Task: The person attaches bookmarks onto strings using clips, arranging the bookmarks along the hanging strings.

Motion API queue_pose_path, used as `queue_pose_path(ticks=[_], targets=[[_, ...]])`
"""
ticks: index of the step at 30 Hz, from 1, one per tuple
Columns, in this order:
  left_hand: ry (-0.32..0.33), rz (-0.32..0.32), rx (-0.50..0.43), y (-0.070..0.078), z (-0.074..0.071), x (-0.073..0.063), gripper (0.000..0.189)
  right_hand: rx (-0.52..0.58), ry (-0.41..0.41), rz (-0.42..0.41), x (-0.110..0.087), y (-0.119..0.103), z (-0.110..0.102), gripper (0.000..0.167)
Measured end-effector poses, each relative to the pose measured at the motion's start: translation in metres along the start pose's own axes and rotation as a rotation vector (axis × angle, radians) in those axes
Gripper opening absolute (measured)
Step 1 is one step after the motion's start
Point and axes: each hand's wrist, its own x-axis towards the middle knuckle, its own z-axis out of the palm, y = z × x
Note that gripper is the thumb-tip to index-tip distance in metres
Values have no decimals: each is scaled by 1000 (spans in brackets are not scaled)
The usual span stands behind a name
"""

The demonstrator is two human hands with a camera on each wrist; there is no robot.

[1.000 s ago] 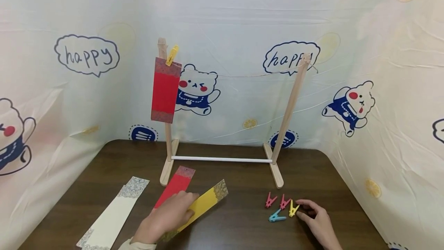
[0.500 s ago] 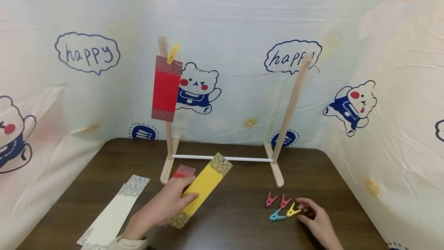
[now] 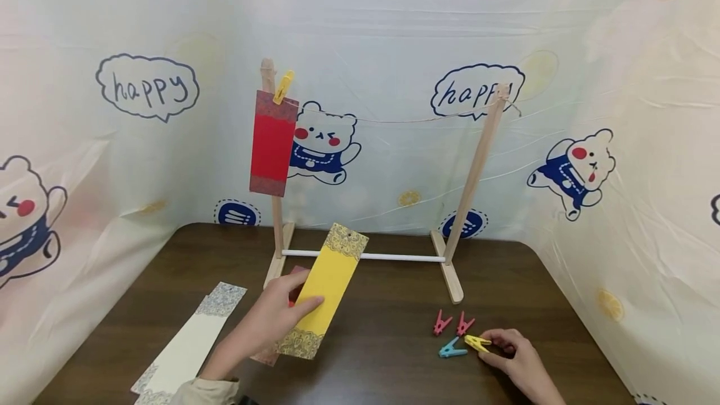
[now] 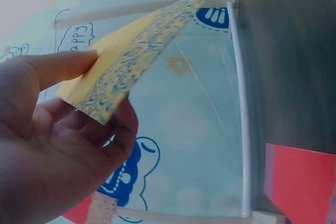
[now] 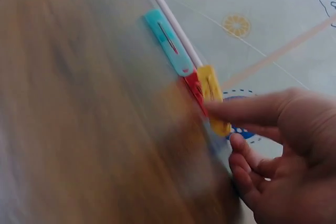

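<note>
My left hand (image 3: 269, 316) pinches a yellow paper bookmark (image 3: 330, 283) with lace-patterned ends, thumb in front and fingers behind. It is tilted and raised over the table; in the left wrist view the bookmark (image 4: 118, 64) shows nearly edge-on. Behind that hand lies a red bookmark (image 3: 264, 355), mostly hidden. At the right, my right hand (image 3: 519, 358) pinches a yellow clothespin (image 3: 477, 343) by its handle end between thumb and forefinger. Close by lie a blue clothespin (image 3: 452, 348) and two red clothespins, one of them the left red clothespin (image 3: 441, 324).
A wooden stand with a white crossbar (image 3: 402, 258) and a string (image 3: 394, 121) rises at the back. From its left end hangs a red bookmark (image 3: 273, 149) under a yellow clothespin (image 3: 284, 87). White bookmarks (image 3: 188, 342) overlap on the table's left.
My left hand has lifted the yellow bookmark off the table and turned it more upright. The right hand has taken hold of the yellow clothespin and turned it sideways.
</note>
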Motion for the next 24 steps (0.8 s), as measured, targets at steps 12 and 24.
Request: queue_pose_path(ticks=[12, 24], targets=[[115, -144, -188, -5, -3, 12, 39, 194, -98, -38, -11, -33, -16, 36], [145, -196, -103, -10, -9, 19, 39, 107, -34, -232, -9, -78, -35, 26]])
